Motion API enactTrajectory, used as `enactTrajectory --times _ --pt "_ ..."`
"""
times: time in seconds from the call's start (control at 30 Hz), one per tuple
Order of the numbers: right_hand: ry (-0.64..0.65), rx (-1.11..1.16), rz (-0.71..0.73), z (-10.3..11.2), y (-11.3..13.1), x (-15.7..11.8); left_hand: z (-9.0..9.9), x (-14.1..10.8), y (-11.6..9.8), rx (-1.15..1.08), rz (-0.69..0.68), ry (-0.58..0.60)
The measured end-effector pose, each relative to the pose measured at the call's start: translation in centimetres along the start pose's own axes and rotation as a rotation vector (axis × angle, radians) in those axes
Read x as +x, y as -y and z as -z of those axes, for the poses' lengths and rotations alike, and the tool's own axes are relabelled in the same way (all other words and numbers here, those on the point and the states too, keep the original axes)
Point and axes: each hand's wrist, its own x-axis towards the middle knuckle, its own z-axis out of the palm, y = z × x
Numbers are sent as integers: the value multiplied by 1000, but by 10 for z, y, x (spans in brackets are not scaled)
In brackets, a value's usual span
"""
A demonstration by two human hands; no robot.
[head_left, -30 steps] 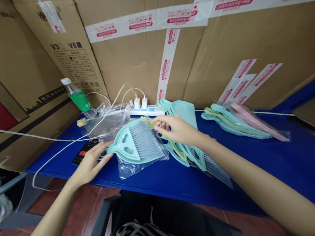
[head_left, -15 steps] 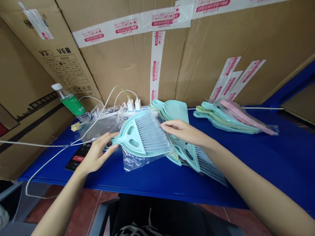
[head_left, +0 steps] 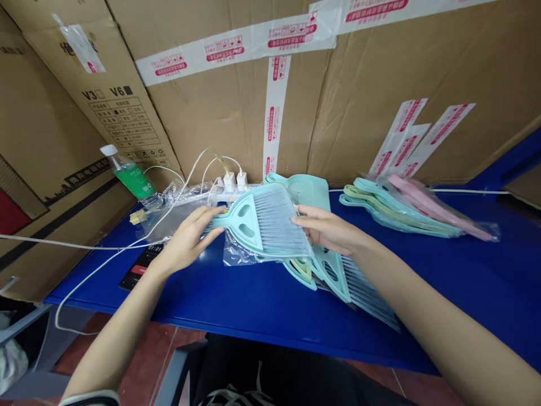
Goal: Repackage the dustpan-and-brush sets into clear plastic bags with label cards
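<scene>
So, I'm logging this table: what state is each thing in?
Brush set: handle gripped, bristles facing up
Clear bag: crinkled
Left hand: closed on the handle
Right hand: touching the bristle end, grip unclear
Loose dustpans: stacked
Wrapped dustpans: bagged, piled
Bottle: capped
Phone: screen on
Chargers: plugged in
Back box: taped

Cannot see all of the power strip, partly behind the held brush set at centre, or the phone at lower left, partly behind the left hand. Cannot read the tiniest carton print.
</scene>
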Motion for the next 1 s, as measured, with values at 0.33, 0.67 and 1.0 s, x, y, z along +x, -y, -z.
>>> enactTrajectory --times 0.33,0.67,1.0 --pt "-51 77 38 -11 -8 2 -33 2 -52 380 -413 15" --pt "-71 -8 94 -4 -7 0 -13 -12 -5 455 -300 140" --pt "-130 -22 146 3 -8 7 9 -28 25 637 456 466"
